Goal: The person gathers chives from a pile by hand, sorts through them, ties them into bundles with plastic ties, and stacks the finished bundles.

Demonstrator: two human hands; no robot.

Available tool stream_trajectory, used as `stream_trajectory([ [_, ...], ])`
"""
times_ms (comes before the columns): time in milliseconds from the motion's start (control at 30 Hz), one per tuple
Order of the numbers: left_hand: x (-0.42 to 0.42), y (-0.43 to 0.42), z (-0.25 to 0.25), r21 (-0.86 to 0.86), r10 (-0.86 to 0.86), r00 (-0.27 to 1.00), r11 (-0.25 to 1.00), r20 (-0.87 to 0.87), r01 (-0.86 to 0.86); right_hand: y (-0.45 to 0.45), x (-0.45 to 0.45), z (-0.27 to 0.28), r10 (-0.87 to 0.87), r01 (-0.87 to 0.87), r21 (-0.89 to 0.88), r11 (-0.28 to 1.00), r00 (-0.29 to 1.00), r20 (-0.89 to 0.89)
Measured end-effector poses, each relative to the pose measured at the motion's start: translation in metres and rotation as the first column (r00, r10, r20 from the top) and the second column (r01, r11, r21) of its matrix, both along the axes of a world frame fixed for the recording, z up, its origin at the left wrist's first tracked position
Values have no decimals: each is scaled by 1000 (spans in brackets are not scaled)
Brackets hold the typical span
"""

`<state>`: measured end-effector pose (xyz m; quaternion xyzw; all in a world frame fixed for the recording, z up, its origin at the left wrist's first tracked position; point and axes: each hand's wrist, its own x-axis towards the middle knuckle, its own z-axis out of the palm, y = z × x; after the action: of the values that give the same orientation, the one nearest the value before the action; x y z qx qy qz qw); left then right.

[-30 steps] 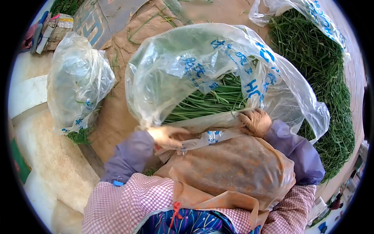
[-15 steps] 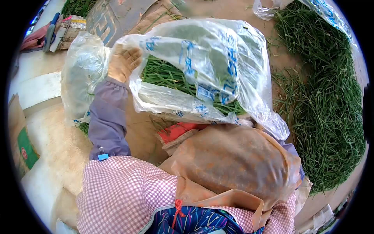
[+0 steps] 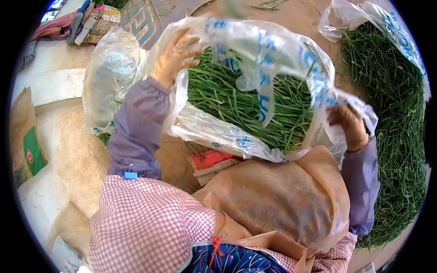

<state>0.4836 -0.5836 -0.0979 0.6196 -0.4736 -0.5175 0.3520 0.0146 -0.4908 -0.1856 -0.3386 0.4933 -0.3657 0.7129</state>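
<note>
A clear plastic bag with blue printing (image 3: 207, 125) lies in front of the person, its mouth wide open and facing up. Inside it, long, narrow green leaves (image 3: 227, 98) fill much of the opening, lying mostly lengthwise across the bag. A loose strip of the printed film hangs over the middle of them, and the near edge of the bag runs low in front of them, close to the brown apron (image 3: 277, 200).

The left hand (image 3: 175, 58) is at the bag's left rim, its fingers spread wide and pointing up and inward against the film. The leaves lie just beside it, toward the middle of the bag. The right hand (image 3: 349, 125) is at the right rim, fingers bent toward the film; it is blurred, and whether it grips the plastic cannot be told. The leaves are to its left, with a fold of film between.

To the left of the open bag stands a crumpled clear bag (image 3: 114, 68), with a little green (image 3: 104, 139) showing at its lower end. On the right, a long heap of green leaves (image 3: 396, 136) spreads over the brown floor (image 3: 318, 10), and another printed clear bag (image 3: 403, 38) lies along its upper end. A red-topped packet (image 3: 211, 159) lies between the open bag and the apron. At the far left is a sack with a green panel (image 3: 34, 154).
</note>
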Motion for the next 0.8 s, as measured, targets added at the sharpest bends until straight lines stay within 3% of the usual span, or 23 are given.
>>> stream_trajectory([
  [67,-10,-22,2,-101,-56,998,993,25,59,-26,0,-34,-167,168,-115,979,986,19],
  [133,-26,-38,13,-64,-99,995,993,-11,98,-48,8,-23,-139,162,-160,974,980,146],
  [167,-29,-49,10,-52,-93,995,995,-35,91,-57,7,-31,-190,205,-170,964,977,100],
  [233,-41,-65,9,-32,-95,994,995,-54,93,-72,10,-48,-228,207,-312,927,973,-34],
  [267,-44,-75,-1,-17,-112,993,994,32,112,-78,10,-52,-251,196,-381,904,963,-99],
  [300,-45,-90,-17,-3,-129,985,991,119,130,-81,15,-46,-248,165,-294,941,931,-269],
  [333,-49,-102,-30,14,-147,968,989,204,147,-84,23,-51,-208,105,-337,936,936,-285],
  [367,-54,-109,-42,-28,-205,949,976,240,217,-86,29,-52,-144,-13,-358,933,902,-407],
  [400,-60,-117,-51,-38,-235,942,967,239,251,-87,41,-48,-85,-130,-359,924,846,-526],
  [433,-66,-126,-61,-47,-267,934,957,236,286,-94,51,-39,-9,-280,-238,930,629,-777],
  [467,-70,-136,-73,-54,-300,925,946,232,320,-101,48,-58,-95,-308,-332,892,590,-802],
  [500,-66,-153,-89,2,-369,896,925,247,380,-107,47,-67,-136,-97,-344,934,793,-594],
  [533,-66,-164,-102,-3,-386,868,913,312,407,-113,47,-73,-212,111,-296,949,918,-335],
  [567,-67,-174,-115,-8,-400,835,900,378,435,-119,42,-80,-285,223,-292,930,940,-189],
  [600,-67,-184,-131,-11,-412,797,886,441,464,-124,33,-90,-281,220,-265,939,934,-219],
  [633,-61,-193,-159,-130,-419,836,864,354,487,-128,21,-100,-278,219,-239,946,927,-251],
  [700,-64,-197,-188,-130,-402,839,871,366,474,-137,11,-114,-367,299,-235,925,864,-344],
  [767,-72,-199,-210,-103,-343,826,897,448,429,-150,4,-124,-338,291,-174,941,847,-411],
  [800,-75,-198,-219,-41,-396,826,893,401,448,-157,1,-129,-323,290,-142,946,837,-441],
])
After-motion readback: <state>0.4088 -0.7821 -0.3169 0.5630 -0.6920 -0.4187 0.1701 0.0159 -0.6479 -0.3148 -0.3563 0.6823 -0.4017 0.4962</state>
